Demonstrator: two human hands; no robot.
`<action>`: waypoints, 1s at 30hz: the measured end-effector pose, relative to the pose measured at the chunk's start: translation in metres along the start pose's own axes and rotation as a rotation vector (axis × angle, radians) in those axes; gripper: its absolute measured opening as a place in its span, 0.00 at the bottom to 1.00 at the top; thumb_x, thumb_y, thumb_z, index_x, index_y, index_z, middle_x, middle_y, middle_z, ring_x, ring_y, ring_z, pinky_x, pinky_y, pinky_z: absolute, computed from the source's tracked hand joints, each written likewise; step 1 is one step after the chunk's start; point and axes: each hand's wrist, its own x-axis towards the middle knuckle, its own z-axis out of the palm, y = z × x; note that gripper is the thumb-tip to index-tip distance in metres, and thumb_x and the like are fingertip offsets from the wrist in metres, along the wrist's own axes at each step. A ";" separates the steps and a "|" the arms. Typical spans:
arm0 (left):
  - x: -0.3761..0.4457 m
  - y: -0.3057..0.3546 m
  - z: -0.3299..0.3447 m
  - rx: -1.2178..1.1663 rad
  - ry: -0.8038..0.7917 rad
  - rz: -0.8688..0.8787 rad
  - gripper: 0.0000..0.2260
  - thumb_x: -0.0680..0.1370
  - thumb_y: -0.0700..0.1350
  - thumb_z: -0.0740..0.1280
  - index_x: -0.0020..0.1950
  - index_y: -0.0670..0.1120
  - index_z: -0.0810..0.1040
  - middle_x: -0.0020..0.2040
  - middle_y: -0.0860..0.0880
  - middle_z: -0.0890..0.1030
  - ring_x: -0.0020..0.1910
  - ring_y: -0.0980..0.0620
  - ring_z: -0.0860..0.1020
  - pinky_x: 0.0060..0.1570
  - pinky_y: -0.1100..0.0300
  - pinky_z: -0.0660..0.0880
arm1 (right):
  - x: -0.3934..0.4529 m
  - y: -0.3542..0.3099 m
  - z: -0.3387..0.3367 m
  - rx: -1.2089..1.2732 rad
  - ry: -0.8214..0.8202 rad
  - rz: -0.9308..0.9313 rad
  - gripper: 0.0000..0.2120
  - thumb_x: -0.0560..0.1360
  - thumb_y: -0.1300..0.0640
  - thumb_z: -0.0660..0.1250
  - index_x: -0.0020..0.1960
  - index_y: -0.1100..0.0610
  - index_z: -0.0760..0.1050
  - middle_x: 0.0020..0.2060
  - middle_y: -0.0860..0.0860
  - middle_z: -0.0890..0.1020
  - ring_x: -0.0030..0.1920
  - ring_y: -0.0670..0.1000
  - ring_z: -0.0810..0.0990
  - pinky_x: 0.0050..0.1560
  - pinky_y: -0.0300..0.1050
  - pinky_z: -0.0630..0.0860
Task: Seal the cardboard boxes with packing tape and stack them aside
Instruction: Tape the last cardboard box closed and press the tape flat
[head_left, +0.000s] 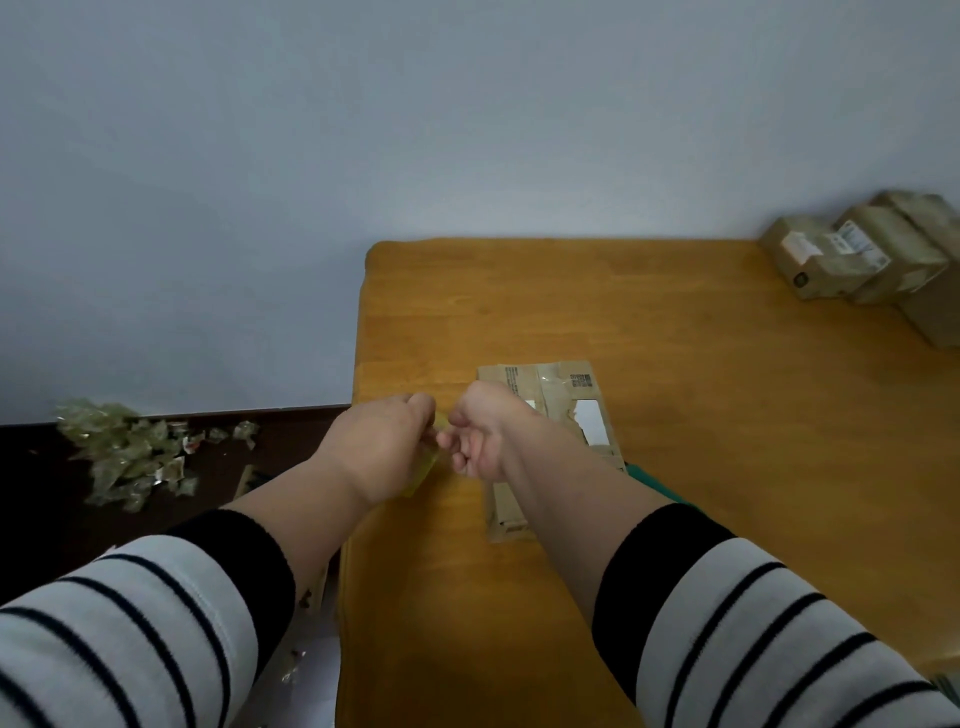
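A flat, worn cardboard box (550, 400) with a white label and old tape lies on the wooden table (675, 415), partly hidden under my right forearm. My left hand (379, 447) is closed around a yellowish roll of packing tape (423, 475), mostly hidden by the hand, at the table's left edge. My right hand (480, 436) pinches the tape's free end (441, 422) right next to the left hand's fingertips, just left of the box. Several sealed cardboard boxes (857, 260) are stacked at the table's far right corner.
A heap of crumpled old tape scraps (124, 457) lies on the dark floor at the left. A green object (652, 480) shows beside my right forearm. A plain pale wall stands behind the table. Small scraps lie on the floor near my left sleeve.
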 end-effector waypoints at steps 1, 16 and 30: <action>0.001 -0.001 -0.002 0.034 -0.003 0.004 0.02 0.79 0.46 0.61 0.50 0.49 0.69 0.44 0.52 0.73 0.35 0.50 0.68 0.32 0.56 0.62 | 0.000 -0.001 -0.001 0.006 -0.006 0.001 0.12 0.80 0.64 0.50 0.54 0.60 0.71 0.35 0.54 0.80 0.20 0.46 0.74 0.31 0.40 0.65; 0.056 0.013 -0.059 -0.017 -0.442 -0.292 0.05 0.75 0.48 0.72 0.45 0.48 0.81 0.38 0.52 0.77 0.41 0.52 0.76 0.39 0.60 0.71 | 0.004 -0.036 -0.023 -0.492 -0.058 -0.139 0.05 0.78 0.62 0.54 0.48 0.61 0.69 0.39 0.55 0.83 0.26 0.48 0.78 0.31 0.39 0.69; 0.071 0.000 -0.102 -0.942 -0.222 -0.925 0.01 0.75 0.29 0.67 0.45 0.33 0.77 0.41 0.35 0.83 0.39 0.41 0.83 0.33 0.51 0.82 | 0.024 -0.053 -0.043 -0.561 -0.270 -0.518 0.30 0.69 0.40 0.75 0.63 0.53 0.70 0.59 0.52 0.77 0.58 0.53 0.77 0.55 0.48 0.75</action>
